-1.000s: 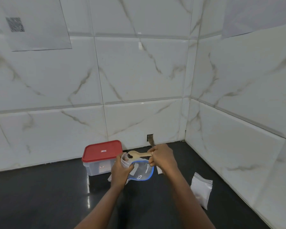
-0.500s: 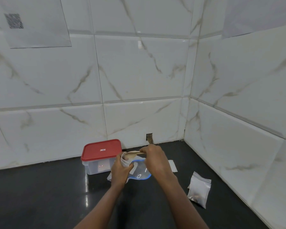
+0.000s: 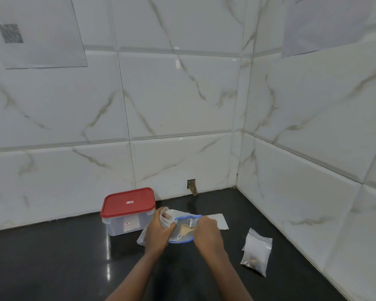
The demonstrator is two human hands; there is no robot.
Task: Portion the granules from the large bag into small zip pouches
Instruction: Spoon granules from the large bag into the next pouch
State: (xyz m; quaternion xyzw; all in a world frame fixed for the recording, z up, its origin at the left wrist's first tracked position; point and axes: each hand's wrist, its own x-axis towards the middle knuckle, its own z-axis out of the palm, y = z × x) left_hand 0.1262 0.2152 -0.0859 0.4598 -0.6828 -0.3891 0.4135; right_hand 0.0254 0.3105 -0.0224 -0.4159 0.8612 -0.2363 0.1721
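On the black counter my left hand (image 3: 159, 232) holds a small clear zip pouch (image 3: 165, 216) upright with its mouth open. Right beside it lies the large clear bag with a blue rim (image 3: 186, 232). My right hand (image 3: 205, 232) grips a wooden spoon (image 3: 186, 229) whose bowl is down inside the large bag. A small pouch with dark granules at its bottom (image 3: 256, 253) lies on the counter to the right, apart from both hands.
A clear plastic box with a red lid (image 3: 128, 210) stands behind my left hand, near the tiled wall. Flat empty pouches (image 3: 218, 221) lie behind my right hand, and another (image 3: 141, 237) under my left. Tiled walls close off the back and right.
My right hand has swung the spoon from above the small pouch down into the large blue-rimmed bag. My left hand still holds the small pouch open.
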